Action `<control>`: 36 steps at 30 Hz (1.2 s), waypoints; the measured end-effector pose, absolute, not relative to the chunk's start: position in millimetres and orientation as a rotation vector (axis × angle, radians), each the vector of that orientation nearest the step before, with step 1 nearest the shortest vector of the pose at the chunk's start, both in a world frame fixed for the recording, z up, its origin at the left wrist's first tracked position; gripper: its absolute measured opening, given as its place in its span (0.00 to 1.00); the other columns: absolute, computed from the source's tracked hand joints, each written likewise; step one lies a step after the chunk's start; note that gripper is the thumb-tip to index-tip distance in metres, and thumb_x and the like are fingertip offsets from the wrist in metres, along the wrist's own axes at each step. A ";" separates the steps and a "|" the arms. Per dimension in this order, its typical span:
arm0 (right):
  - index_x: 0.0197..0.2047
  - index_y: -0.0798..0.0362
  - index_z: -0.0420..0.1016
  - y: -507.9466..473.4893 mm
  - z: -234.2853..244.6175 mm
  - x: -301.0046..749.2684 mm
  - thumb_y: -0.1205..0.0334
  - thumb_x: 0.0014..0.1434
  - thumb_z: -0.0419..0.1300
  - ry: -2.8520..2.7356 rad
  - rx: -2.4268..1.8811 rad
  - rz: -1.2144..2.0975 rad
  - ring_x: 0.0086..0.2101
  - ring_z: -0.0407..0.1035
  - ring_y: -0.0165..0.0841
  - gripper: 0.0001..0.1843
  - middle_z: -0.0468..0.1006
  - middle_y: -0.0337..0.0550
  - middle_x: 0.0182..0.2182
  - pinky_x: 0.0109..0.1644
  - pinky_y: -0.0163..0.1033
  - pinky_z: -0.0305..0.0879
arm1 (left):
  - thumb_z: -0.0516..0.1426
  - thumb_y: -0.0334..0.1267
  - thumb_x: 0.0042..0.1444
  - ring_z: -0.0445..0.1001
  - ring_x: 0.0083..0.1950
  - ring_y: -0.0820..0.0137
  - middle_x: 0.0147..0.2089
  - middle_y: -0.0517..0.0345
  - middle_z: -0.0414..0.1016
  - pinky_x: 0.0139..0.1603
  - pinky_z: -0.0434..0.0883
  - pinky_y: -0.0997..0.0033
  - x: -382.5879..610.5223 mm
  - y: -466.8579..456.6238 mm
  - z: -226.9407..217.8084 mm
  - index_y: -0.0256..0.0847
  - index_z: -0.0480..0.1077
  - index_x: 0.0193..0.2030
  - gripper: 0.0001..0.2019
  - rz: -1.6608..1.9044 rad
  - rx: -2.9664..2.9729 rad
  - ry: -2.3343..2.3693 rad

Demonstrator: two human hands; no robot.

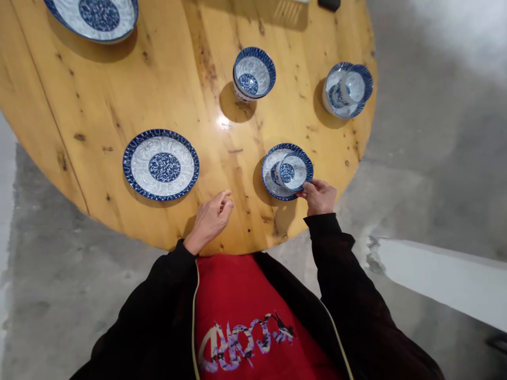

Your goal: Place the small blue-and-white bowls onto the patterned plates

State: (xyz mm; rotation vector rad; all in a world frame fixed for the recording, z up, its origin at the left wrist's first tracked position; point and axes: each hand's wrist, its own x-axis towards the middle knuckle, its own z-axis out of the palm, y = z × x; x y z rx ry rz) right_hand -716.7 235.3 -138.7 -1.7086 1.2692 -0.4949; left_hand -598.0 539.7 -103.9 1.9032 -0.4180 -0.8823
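Two bare hands of yours are in the head view, over a round yellow-brown wooden table [222, 153]. Your right hand [319, 196] pinches, between thumb and fingers, the near right rim of a small, blue-rimmed, round cup [293, 172]. This cup is inside a blue-and-white, round, glossy dish [268, 178]; whether it touches the bottom, I cannot tell. Your left hand [214, 216] is at the near table edge, its fingers loosely bent, with nothing between them. It is between this dish and a flat blue-and-white oval-looking plate [164, 167]. Farther back stands a deep blue-and-white patterned bowl [253, 74].
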 end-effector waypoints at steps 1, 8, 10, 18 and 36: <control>0.29 0.54 0.74 235.7 -138.8 -716.8 0.58 0.41 0.61 1.269 -1.715 -0.499 0.19 0.69 0.31 0.11 0.74 0.36 0.21 0.23 0.38 0.71 | 0.49 0.40 0.66 0.81 0.46 0.65 0.43 0.51 0.83 0.46 0.76 0.68 -597.9 540.0 -103.5 0.40 0.71 0.59 0.19 -0.875 1.904 -0.431; 0.28 0.55 0.73 237.7 -137.7 -717.2 0.59 0.40 0.62 1.284 -1.713 -0.503 0.19 0.69 0.30 0.10 0.73 0.36 0.20 0.23 0.36 0.72 | 0.50 0.39 0.66 0.81 0.42 0.66 0.43 0.51 0.83 0.45 0.75 0.68 -596.0 544.2 -103.9 0.40 0.72 0.58 0.18 -0.831 1.928 -0.468; 0.28 0.54 0.73 238.5 -137.3 -716.1 0.59 0.40 0.62 1.292 -1.704 -0.507 0.19 0.69 0.29 0.10 0.73 0.35 0.20 0.22 0.36 0.72 | 0.50 0.39 0.66 0.81 0.42 0.65 0.42 0.52 0.83 0.45 0.75 0.67 -595.6 545.3 -103.6 0.40 0.72 0.58 0.18 -0.834 1.931 -0.472; 0.30 0.54 0.74 240.1 -124.1 -719.1 0.57 0.44 0.63 1.337 -1.735 -0.494 0.18 0.71 0.30 0.11 0.74 0.36 0.18 0.20 0.34 0.71 | 0.51 0.40 0.65 0.81 0.44 0.65 0.44 0.52 0.83 0.48 0.75 0.66 -593.8 549.7 -106.5 0.41 0.72 0.59 0.18 -0.824 1.948 -0.489; 0.41 0.60 0.79 212.3 -105.1 -489.6 0.60 0.52 0.57 0.994 -2.005 -0.357 0.27 0.78 0.35 0.17 0.80 0.46 0.30 0.29 0.36 0.74 | 0.49 0.36 0.65 0.78 0.51 0.64 0.53 0.47 0.78 0.55 0.73 0.63 -489.0 474.9 -96.7 0.38 0.69 0.61 0.20 -0.493 2.054 -0.477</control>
